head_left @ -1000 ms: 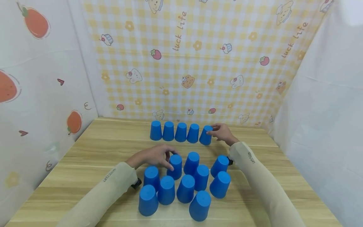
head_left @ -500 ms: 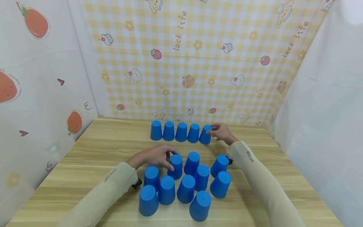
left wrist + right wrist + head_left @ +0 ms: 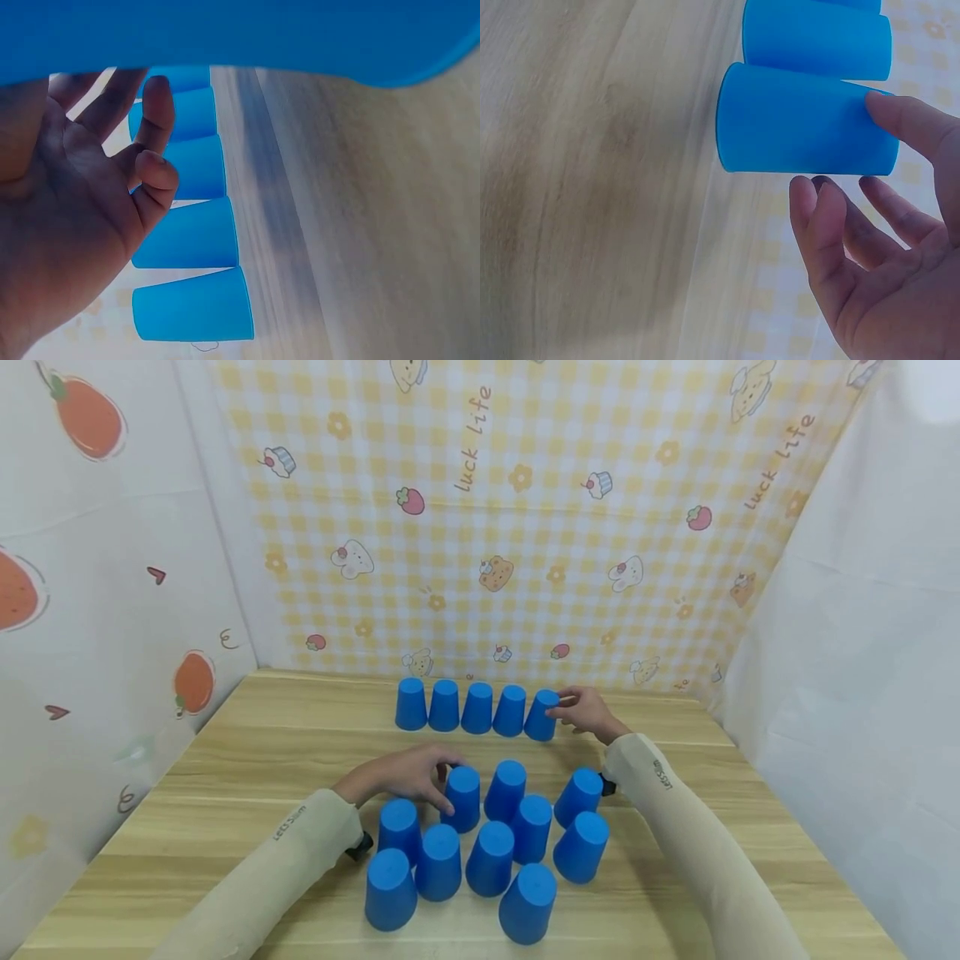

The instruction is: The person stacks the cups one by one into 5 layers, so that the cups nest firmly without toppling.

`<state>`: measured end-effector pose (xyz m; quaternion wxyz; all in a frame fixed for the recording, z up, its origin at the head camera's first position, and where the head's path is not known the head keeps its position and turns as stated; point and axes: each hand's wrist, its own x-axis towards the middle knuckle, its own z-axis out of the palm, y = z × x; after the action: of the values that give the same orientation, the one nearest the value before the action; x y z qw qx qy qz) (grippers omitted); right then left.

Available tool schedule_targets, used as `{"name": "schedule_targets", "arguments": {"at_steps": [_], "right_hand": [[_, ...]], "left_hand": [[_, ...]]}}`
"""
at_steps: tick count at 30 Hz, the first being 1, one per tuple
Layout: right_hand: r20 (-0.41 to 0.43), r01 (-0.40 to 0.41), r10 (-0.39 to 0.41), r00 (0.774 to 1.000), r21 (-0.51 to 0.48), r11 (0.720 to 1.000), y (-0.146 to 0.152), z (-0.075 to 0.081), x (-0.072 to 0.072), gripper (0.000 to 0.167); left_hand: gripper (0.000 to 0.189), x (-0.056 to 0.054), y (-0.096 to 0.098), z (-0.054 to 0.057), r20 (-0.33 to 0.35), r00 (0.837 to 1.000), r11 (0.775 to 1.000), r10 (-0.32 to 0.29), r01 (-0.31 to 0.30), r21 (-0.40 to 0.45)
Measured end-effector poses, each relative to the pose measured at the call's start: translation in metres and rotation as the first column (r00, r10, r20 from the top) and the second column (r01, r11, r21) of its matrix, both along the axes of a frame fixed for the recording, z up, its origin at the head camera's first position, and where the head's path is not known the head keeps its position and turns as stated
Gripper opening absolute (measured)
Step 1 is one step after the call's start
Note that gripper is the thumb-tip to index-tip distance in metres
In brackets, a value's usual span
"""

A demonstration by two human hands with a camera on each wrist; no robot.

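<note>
Several upside-down blue plastic cups stand in a back row, the rightmost cup leaning slightly. My right hand holds that end cup, thumb on its near side and fingers at its other side; in the right wrist view the thumb presses its wall. My left hand grips a blue cup at the back of the nearer group, thumb in front and fingers behind. In the left wrist view a close blue cup wall covers the fingertips of the left hand, and its outer fingers are bent.
Several more inverted blue cups crowd the near group, among them a front cup and a right-hand cup by the right forearm. All stand on a wood-grain table. A checked cloth hangs behind.
Hardly anything differs. The head view shifts by a few pixels, while both hands stay at the same cups.
</note>
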<state>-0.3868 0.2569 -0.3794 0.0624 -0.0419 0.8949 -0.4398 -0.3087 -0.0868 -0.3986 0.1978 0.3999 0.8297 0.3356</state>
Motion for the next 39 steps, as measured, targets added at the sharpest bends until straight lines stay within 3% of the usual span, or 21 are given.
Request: {"name": "schedule_targets", "arguments": {"at_steps": [13,24,31,39], "right_hand": [[-0.019,-0.012,0.012,1.000,0.021,1.000,0.002,0.000,0.004,0.050],[-0.005,-0.023,0.023,1.000,0.031,0.999,0.010,-0.001,0.006,0.057],[0.002,-0.023,0.023,1.000,0.039,0.999,0.017,0.003,0.013,0.059],[0.014,-0.056,0.056,0.998,0.031,0.998,0.026,0.001,0.022,0.055]], "left_hand": [[0.042,0.001,-0.004,-0.001,-0.020,0.998,0.998,0.052,-0.051,0.022],[0.049,0.002,-0.009,0.002,-0.046,0.982,0.981,0.184,-0.181,0.068],[0.062,0.003,-0.009,0.001,-0.039,0.949,0.944,0.313,-0.307,0.125],[0.056,-0.001,-0.015,-0.001,-0.036,0.899,0.883,0.436,-0.420,0.209]]}}
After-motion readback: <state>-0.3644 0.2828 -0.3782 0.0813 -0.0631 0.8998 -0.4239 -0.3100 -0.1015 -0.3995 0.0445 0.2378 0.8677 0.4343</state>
